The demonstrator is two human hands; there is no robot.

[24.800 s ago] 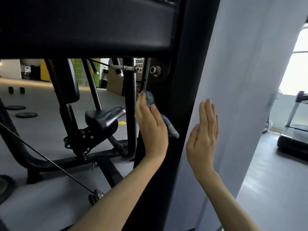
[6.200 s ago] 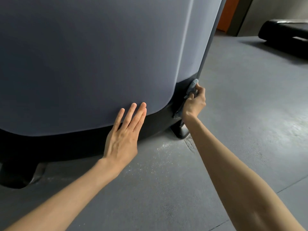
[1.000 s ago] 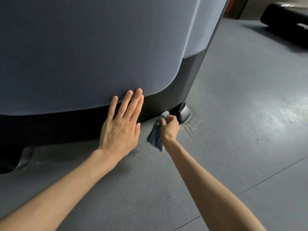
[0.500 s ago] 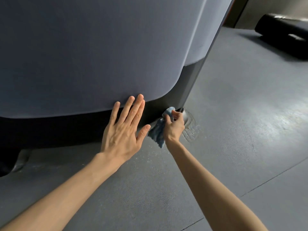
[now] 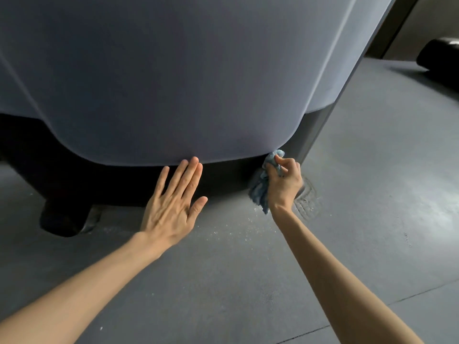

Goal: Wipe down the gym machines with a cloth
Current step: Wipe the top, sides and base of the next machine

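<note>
Blue cloth (image 5: 260, 189), pinched in the right hand (image 5: 284, 186), rubs the machine (image 5: 173, 83) at its dark base corner; left hand (image 5: 173, 204) spread flat. Wiping seems partway; other machines likely remain.

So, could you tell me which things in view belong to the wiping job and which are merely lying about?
In the job: blue cloth, gripped by the right hand; the machine's black base beside it; grey cover, left hand open at its lower edge.
Just lying about: white specks on the floor; black equipment far right.
</note>
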